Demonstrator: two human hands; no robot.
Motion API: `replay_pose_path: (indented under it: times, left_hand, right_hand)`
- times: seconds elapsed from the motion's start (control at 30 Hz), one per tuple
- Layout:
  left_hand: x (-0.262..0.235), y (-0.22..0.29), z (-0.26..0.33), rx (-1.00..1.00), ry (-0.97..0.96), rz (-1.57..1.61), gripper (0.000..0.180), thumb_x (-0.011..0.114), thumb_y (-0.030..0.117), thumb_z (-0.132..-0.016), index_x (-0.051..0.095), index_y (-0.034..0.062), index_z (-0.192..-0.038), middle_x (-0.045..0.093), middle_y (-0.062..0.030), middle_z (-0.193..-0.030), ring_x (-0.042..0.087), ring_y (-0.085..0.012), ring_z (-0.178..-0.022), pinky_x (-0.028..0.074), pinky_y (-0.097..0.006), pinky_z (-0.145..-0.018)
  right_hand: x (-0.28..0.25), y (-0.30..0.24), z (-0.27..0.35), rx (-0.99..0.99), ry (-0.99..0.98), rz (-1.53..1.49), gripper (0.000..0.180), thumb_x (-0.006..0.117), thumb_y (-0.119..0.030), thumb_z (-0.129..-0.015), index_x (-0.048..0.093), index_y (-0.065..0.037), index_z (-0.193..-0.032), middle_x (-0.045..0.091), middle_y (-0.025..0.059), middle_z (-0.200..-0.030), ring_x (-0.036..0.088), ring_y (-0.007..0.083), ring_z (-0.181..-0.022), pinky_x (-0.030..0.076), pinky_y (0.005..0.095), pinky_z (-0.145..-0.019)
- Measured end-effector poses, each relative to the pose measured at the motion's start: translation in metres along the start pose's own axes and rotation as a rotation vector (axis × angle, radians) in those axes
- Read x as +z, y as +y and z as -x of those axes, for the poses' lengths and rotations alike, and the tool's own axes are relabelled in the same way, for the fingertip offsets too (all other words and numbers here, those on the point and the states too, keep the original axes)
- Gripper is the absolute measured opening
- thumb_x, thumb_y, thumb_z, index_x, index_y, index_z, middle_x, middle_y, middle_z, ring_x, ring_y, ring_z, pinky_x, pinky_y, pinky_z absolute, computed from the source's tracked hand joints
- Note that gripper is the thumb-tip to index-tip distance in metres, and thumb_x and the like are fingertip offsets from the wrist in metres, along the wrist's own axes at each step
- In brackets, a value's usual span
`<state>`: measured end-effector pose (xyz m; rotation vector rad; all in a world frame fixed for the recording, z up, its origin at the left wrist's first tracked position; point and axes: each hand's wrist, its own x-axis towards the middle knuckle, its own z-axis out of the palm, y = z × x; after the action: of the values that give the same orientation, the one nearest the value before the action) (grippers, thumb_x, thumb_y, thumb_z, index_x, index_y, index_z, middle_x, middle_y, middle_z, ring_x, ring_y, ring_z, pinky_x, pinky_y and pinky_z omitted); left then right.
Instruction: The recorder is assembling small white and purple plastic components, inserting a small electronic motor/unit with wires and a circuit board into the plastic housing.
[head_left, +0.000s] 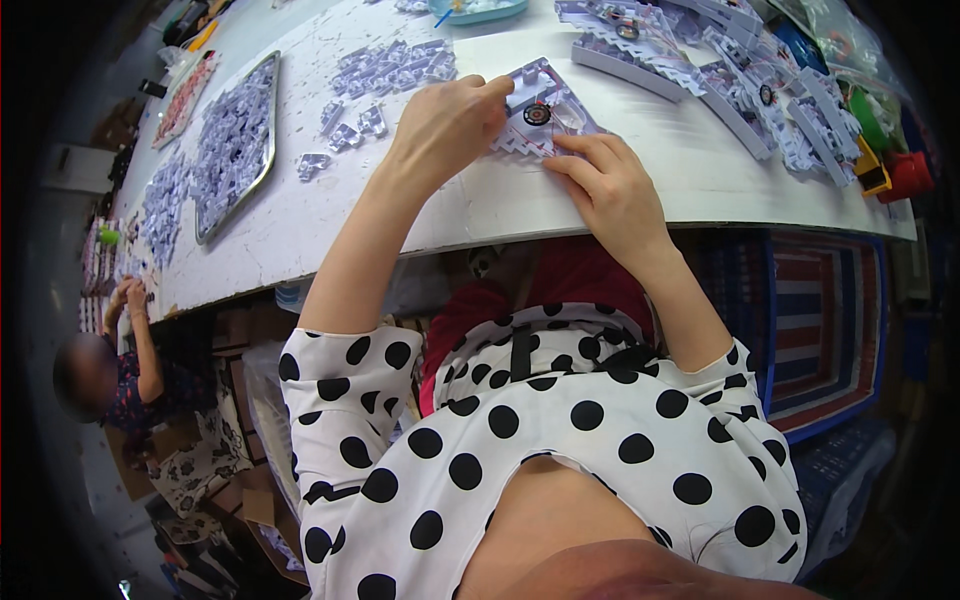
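Note:
A pale lavender plastic housing (578, 110) with a stepped edge lies on the table before me. A round black speaker-like part (537, 114) sits inside it, with thin red wires beside it. My left hand (450, 128) is closed at the housing's left side, fingertips pinched together. Whatever is between those fingertips is hidden. Bent over the lower right edge, my right hand (612, 188) grips the housing with thumb and fingers, close to a red wire.
Small lavender plastic parts (395, 68) lie left of the housing. A metal tray (272, 120) heaped with similar parts stands farther left. More wired housings (640, 75) pile up at right, near a red container (906, 178). Another person's hands (128, 294) show at far left.

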<state>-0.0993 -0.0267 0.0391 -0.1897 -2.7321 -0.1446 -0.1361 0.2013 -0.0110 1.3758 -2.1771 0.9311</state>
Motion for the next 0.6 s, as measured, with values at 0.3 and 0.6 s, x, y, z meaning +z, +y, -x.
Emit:
replay_pose_path:
  times: [0.3,0.6]
  left_hand:
    - [-0.018,-0.003,0.002,-0.149,0.29,0.368,0.01,0.072,0.011,-0.094,0.071,0.0055,-0.102,0.075,-0.0072,-0.091,0.074,-0.0197,-0.083,0.058,-0.03,-0.073]
    - [-0.011,0.013,0.054,-0.571,0.514,1.092,0.015,0.073,0.011,-0.096,0.069,-0.0031,-0.095,0.075,-0.0119,-0.09,0.073,-0.0166,-0.081,0.061,-0.03,-0.079]
  right_hand:
    - [-0.004,-0.001,-0.001,0.016,0.076,-0.032,0.019,0.071,-0.001,-0.084,0.073,-0.007,-0.102,0.071,0.0074,-0.112,0.064,0.0293,-0.106,0.051,0.0415,-0.095]
    - [-0.019,0.014,-0.027,-0.05,0.136,0.177,0.029,0.072,0.0,-0.076,0.074,-0.01,-0.104,0.073,0.0024,-0.106,0.063,0.0264,-0.108,0.05,0.0413,-0.095]
